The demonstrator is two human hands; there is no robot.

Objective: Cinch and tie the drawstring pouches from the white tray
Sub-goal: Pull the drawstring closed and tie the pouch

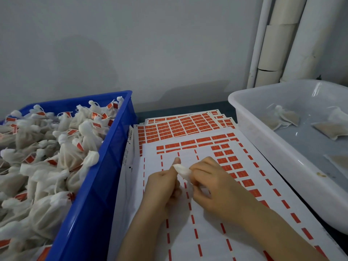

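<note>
Backing the sheet-covered table (178, 110), grey wall (150, 44); hands (162, 185) (209, 182) pinch a pouch (182, 171).

Nothing legible here, orange stickers (188, 125) on the label sheets (207, 232) show print too blurred to read, barcode strip (130, 133) along their left edge unreadable, red tags (80, 146) on pouches (69, 157) likewise.

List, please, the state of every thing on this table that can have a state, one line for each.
Small white fabric pouch, held between both hands above the label sheets.
Left hand, pinches the pouch.
Right hand, grips the pouch.
Blue plastic crate, heaped with tied red-tagged pouches.
White plastic tray, nearly empty, with a few flat pouches left.
Top sheet of red labels, many labels peeled off.
</note>
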